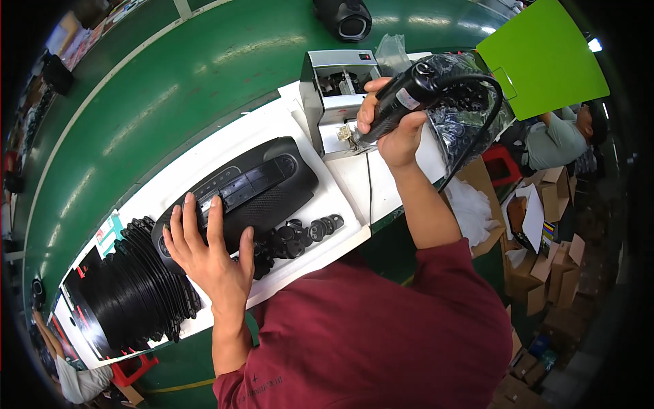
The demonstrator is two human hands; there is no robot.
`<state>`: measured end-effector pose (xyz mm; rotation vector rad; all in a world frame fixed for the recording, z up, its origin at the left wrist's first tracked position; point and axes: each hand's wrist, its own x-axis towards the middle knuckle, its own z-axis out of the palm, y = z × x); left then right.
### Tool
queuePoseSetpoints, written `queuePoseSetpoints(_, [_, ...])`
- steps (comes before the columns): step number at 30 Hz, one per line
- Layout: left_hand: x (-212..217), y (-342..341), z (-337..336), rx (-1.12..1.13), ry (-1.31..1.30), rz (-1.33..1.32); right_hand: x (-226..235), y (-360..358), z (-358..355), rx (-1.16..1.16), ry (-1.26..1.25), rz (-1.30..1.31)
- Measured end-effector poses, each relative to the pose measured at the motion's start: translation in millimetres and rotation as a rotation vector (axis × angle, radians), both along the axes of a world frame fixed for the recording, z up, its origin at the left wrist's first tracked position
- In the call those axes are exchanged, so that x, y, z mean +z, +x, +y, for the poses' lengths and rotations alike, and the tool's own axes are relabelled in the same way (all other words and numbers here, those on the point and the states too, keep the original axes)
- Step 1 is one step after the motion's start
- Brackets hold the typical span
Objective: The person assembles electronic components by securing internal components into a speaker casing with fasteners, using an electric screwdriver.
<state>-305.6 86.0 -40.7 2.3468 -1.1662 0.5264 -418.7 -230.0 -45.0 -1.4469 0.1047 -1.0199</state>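
My left hand [212,262] lies with spread fingers on a black portable speaker [276,198], a rounded cylinder on its side with a long glossy strip along its top. The speaker rests in a white foam tray [351,228]. My right hand [402,136] is wrapped round a black corded electric screwdriver [394,102], tilted with its tip down to the left. That tip is at the front of a grey metal box machine [335,102], which looks like a screw feeder; whether they touch I cannot tell. Several small black round parts [293,238] lie in the tray beside the speaker.
A row of thin black panels [133,290] fills the bench's left end. Behind the screwdriver sit plastic-wrapped parts [466,123] and a bright green board [545,58]. Cardboard boxes [538,273] crowd the right. Another speaker [343,19] stands farther off. Other people are at both sides.
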Motion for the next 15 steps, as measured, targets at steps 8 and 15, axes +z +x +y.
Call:
queuePoseSetpoints(8, [1, -1, -1, 0.003, -0.012, 0.018, 1, -16, 8, 0.159, 0.169, 0.127])
queuePoseSetpoints(15, [1, -1, 1, 0.006, -0.009, 0.030, 12, -7, -3, 0.026, 0.005, 0.011])
